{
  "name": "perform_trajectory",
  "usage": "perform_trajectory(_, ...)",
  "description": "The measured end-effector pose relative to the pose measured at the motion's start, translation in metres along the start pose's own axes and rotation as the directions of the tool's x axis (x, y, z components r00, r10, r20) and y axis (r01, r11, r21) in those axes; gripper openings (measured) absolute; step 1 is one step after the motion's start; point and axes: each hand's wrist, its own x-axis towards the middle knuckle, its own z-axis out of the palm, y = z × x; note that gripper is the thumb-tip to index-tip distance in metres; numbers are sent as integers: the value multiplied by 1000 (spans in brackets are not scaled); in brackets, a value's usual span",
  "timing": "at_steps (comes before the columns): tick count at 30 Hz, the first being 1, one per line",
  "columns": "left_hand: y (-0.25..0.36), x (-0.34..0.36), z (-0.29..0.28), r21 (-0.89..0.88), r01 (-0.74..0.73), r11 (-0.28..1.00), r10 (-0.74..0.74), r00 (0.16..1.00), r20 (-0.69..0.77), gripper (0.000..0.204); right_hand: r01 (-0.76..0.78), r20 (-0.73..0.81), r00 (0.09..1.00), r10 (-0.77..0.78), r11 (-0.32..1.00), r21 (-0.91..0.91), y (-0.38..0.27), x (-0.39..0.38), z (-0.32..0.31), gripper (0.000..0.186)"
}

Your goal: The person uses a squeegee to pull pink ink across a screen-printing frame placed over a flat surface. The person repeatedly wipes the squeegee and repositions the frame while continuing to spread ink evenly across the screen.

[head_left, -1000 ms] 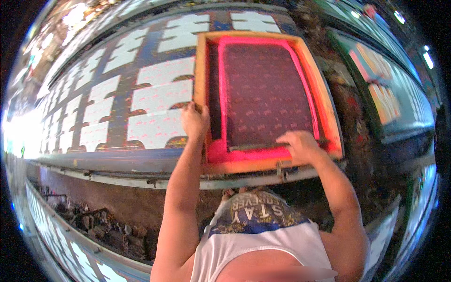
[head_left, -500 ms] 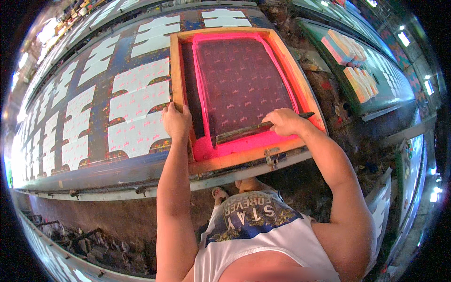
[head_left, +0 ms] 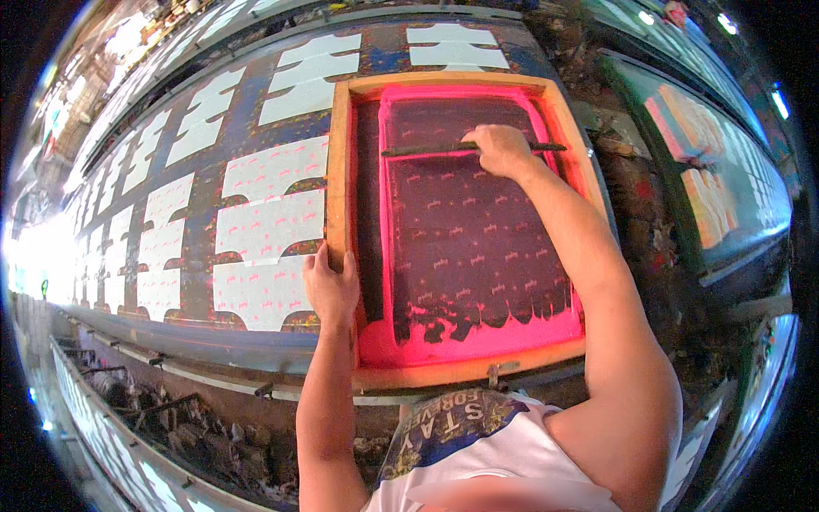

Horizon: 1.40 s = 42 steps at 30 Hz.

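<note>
Nearest to us is our white shirt (head_left: pixel 512 452), with a dark printed panel and pale lettering across its lower front. Just beyond it lies the near rail of the wooden frame (head_left: pixel 339 196), where a small metal fitting (head_left: pixel 493 374) sits. Inside that rail we see a thick band of bright pink ink (head_left: pixel 426 346), its far edge ragged, with dark patches showing through toward the left. Our left hand (head_left: pixel 331 286) is at the frame's left rail, the fingers bent over its outer side and the thumb on the inner side, so that we grasp the wood between them; how hard, we cannot tell. Past the ink stretches the dark mesh (head_left: pixel 469 230), dotted with rows of small pink motifs and edged with pink lines. Across its far part lies the squeegee (head_left: pixel 426 150), a long dark bar set nearly level from side to side, and our right hand (head_left: pixel 503 152) grasps it right of its middle, fingers closed around it from above. The frame rests on a long table (head_left: pixel 213 346); to its left we see white cut pieces (head_left: pixel 271 224) bearing pink motifs, and farther off lie plain white pieces (head_left: pixel 311 72). Well apart on the right, a second table (head_left: pixel 755 175) carries pale orange and pink stacks (head_left: pixel 708 205).
</note>
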Motion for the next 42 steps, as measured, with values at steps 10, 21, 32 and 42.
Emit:
perform_trajectory(10,3,0,2,1,61,998,-61,998,8,53,-8,-36,999,10,999,44,57,108,32,42)
perform_trajectory(21,10,1,-6,91,-23,996,21,1000,21,56,117,4,993,-117,992,37,2,-25,12,43)
perform_trajectory(32,-9,-2,4,43,-122,992,124,992,-36,60,184,-63,982,-180,981,62,-120,-254,12,39)
perform_trajectory(42,-13,-1,3,25,-147,989,148,989,-18,60,148,123,979,-160,984,101,-166,-326,-19,33)
